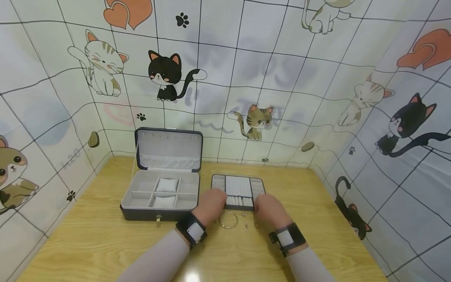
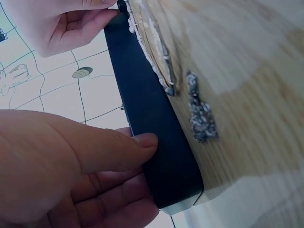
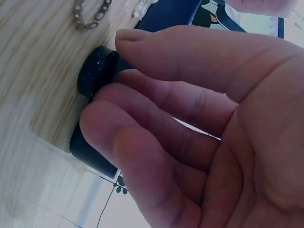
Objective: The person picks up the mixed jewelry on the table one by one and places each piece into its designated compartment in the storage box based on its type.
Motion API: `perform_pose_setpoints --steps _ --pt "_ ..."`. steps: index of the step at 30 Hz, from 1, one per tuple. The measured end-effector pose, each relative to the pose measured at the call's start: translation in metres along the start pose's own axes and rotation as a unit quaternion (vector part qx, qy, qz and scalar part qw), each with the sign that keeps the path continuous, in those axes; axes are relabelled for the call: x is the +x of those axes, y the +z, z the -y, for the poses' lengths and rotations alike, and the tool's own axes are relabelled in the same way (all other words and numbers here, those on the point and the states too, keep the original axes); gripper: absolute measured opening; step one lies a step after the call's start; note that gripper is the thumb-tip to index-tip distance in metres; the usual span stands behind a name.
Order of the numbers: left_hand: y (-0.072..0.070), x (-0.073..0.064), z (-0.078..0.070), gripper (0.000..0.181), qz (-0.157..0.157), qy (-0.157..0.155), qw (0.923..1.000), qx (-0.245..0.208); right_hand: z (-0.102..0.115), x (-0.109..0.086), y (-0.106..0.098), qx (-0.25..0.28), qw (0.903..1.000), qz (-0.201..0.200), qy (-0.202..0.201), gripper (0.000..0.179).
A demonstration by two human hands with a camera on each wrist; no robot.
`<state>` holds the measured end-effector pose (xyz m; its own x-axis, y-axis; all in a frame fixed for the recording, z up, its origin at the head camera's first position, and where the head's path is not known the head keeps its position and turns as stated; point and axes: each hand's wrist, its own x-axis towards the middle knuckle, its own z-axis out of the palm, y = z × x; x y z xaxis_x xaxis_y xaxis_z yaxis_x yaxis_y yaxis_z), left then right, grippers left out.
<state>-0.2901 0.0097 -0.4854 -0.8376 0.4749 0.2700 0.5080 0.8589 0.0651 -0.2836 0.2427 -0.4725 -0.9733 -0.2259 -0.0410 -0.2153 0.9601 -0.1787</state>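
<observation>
A dark-edged jewelry tray (image 1: 238,186) with pale compartments and ring slots lies on the table between my hands. My left hand (image 1: 212,203) grips its left end; in the left wrist view the thumb (image 2: 142,142) presses the dark front wall while other fingers curl behind the corner. At the tray's right end, my right hand (image 1: 270,209) holds on with curled fingers (image 3: 156,107). A dark glittery ring (image 3: 90,76) stands right by those fingertips. In front of the tray lie a thin bracelet (image 1: 228,228) and small sparkling earrings (image 2: 203,121).
To the left stands an open dark jewelry box (image 1: 155,214), lid upright, with white cushions (image 1: 167,185) in two of its compartments. A cloth printed with cats (image 1: 165,76) surrounds the wooden table (image 1: 303,184) at the back and sides.
</observation>
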Motion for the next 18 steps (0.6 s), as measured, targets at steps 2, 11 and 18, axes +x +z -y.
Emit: perform_pose_setpoints --steps 2,11,18 --pt "-0.0011 -0.0006 -0.0002 0.012 0.007 -0.002 1.0000 0.003 0.0005 -0.0005 0.0014 -0.007 0.9999 -0.006 -0.005 0.028" --pt "0.0018 -0.0005 -0.0006 0.011 0.013 -0.006 0.9996 0.026 0.0034 0.0005 0.0034 -0.019 0.9998 -0.003 -0.006 0.027" --pt "0.0040 -0.0010 0.0002 0.008 0.014 -0.008 0.9992 0.035 0.0043 0.0023 0.0090 -0.025 0.9996 -0.004 -0.015 0.031"
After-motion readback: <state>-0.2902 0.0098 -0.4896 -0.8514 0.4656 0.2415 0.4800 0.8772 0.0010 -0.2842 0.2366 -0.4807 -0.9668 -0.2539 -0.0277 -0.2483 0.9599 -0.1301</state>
